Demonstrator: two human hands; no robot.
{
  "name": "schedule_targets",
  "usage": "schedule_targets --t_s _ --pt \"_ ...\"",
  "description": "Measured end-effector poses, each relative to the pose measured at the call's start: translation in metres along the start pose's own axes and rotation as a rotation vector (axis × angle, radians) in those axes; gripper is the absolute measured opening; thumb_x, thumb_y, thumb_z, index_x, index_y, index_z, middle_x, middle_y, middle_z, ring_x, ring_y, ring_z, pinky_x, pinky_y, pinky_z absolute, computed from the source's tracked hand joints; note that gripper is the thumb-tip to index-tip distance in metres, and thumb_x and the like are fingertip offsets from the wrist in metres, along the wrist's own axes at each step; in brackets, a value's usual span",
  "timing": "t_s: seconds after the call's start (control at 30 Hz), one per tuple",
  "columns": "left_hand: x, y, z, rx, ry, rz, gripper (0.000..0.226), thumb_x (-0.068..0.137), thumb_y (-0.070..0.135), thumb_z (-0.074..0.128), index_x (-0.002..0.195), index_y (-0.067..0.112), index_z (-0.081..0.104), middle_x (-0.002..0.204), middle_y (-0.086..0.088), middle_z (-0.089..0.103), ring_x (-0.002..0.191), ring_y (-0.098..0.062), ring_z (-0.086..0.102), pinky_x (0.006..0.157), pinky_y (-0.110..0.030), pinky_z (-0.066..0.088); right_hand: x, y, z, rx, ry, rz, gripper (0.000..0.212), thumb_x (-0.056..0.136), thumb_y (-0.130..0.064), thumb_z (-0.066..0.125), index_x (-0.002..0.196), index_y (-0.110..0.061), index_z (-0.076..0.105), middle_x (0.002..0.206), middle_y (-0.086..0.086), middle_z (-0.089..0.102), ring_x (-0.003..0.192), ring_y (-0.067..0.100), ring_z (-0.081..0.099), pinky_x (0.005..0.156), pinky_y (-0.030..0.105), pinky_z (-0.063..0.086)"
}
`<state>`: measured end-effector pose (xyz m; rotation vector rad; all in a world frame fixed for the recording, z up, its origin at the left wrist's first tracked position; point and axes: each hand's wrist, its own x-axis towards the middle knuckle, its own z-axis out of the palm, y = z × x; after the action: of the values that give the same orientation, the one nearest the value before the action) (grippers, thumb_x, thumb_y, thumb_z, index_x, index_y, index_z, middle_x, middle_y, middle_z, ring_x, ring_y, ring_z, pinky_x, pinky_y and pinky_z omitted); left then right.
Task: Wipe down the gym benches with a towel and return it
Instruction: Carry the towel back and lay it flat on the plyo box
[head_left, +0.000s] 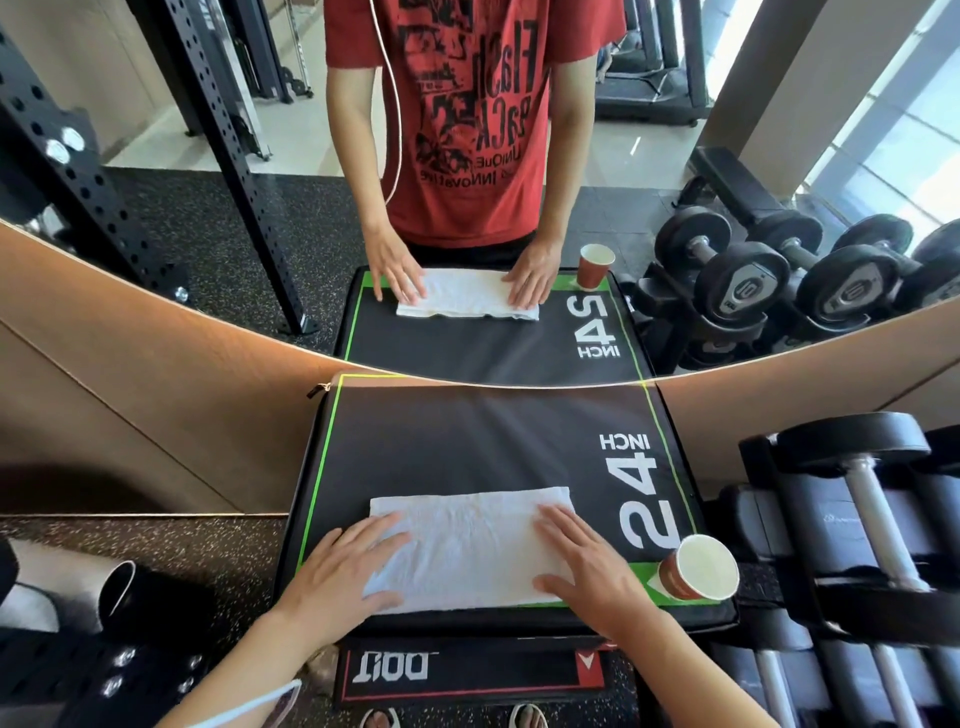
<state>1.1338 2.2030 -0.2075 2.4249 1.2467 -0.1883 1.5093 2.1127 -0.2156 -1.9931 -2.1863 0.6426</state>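
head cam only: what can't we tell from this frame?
- Towel: underside and dampness, hidden since it lies folded flat on the box.
- Palms of left hand and right hand: turned down onto the towel.
- Cup: bottom inside, washed out white.
- Gym benches: only a mirrored one shows, small, above the dumbbells.
- Person's feet: cut off by bottom edge.

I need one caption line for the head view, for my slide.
Both hands, left and right, press a folded white towel flat on a black plyo box.
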Motion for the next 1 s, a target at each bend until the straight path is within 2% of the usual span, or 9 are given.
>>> schedule_targets --t_s 0.1,0.23,0.33,0.4,0.47,0.57,0.67,0.87,1.0 --pt "0.0 -0.001 -0.002 -0.013 -0.012 -0.003 0.08 0.093 0.065 0.061 0.162 0.049 0.024 0.169 0.031 -0.005 0.154 0.006 -0.009 0.126 -0.035 0.003 -0.001 0.001 -0.008 -0.008 -0.034 0.008 0.084 0.095 -0.059 0.06 0.164 -0.029 0.023 0.171 -0.019 0.005 0.156 -0.001 -0.009 0.129 0.031 0.014" --pt "0.009 0.006 -0.008 0.027 0.035 0.019 0.073 0.093 0.061 0.064 0.159 0.043 0.036 0.172 0.019 0.014 0.159 -0.005 0.008 0.128 -0.037 0.011 0.001 -0.025 -0.007 -0.049 0.003 0.036 0.072 0.1 -0.051 0.058 0.161 -0.026 0.029 0.171 -0.01 0.012 0.159 0.012 0.002 0.127 0.028 0.007" --pt "0.018 0.01 -0.012 0.083 0.021 0.079 0.066 0.099 0.057 0.059 0.159 0.045 0.034 0.171 0.017 0.019 0.159 -0.008 0.013 0.128 -0.04 0.015 0.001 -0.055 0.004 -0.04 -0.005 0.02 0.061 0.101 -0.05 0.054 0.155 -0.028 0.036 0.166 -0.008 0.023 0.155 0.018 0.019 0.124 0.035 0.024" --pt "0.019 0.007 -0.013 0.103 -0.006 0.09 0.063 0.101 0.058 0.055 0.159 0.048 0.032 0.171 0.018 0.017 0.159 -0.008 0.013 0.128 -0.043 0.015 0.002 -0.068 0.011 -0.05 0.004 0.031 0.052 0.099 -0.046 0.053 0.147 -0.029 0.043 0.152 -0.009 0.034 0.139 0.02 0.036 0.112 0.034 0.037" --pt "0.018 0.002 -0.014 0.12 -0.009 0.082 0.06 0.103 0.06 0.05 0.159 0.051 0.029 0.171 0.02 0.015 0.159 -0.008 0.012 0.127 -0.043 0.017 0.007 -0.075 0.012 -0.047 0.015 0.068 0.047 0.096 -0.04 0.052 0.141 -0.028 0.047 0.14 -0.009 0.038 0.125 0.019 0.042 0.103 0.032 0.042" --pt "0.013 -0.001 -0.014 0.123 0.021 0.042 0.053 0.107 0.048 0.045 0.158 0.051 0.029 0.171 0.02 0.017 0.158 -0.007 0.016 0.125 -0.044 0.02 0.023 -0.08 0.011 -0.039 0.009 0.08 0.047 0.093 -0.032 0.052 0.139 -0.025 0.048 0.137 -0.007 0.039 0.121 0.02 0.043 0.1 0.032 0.044" --pt "0.008 -0.003 -0.013 0.127 0.064 -0.026 0.053 0.11 0.038 0.042 0.159 0.049 0.028 0.171 0.019 0.018 0.156 -0.007 0.018 0.125 -0.047 0.025 0.046 -0.083 0.007 -0.045 0.001 0.041 0.052 0.089 -0.02 0.052 0.141 -0.021 0.047 0.143 -0.005 0.038 0.127 0.023 0.041 0.1 0.034 0.044" --pt "-0.012 -0.009 -0.011 0.077 0.071 -0.162 0.056 0.107 0.04 0.042 0.161 0.046 0.028 0.17 0.017 0.019 0.152 -0.013 0.027 0.118 -0.041 0.035 0.105 -0.094 -0.01 -0.077 -0.007 -0.094 0.061 0.085 -0.001 0.047 0.144 -0.018 0.049 0.153 -0.003 0.039 0.146 0.022 0.032 0.118 0.035 0.03" --pt "-0.023 0.012 -0.006 0.022 0.09 -0.179 0.051 0.104 0.039 0.046 0.155 0.042 0.04 0.164 0.01 0.032 0.134 -0.02 0.044 0.106 -0.042 0.046 0.136 -0.096 -0.025 -0.108 -0.002 -0.169 0.061 0.085 0.002 0.049 0.142 -0.022 0.052 0.156 -0.007 0.039 0.151 0.016 0.028 0.116 0.034 0.03"
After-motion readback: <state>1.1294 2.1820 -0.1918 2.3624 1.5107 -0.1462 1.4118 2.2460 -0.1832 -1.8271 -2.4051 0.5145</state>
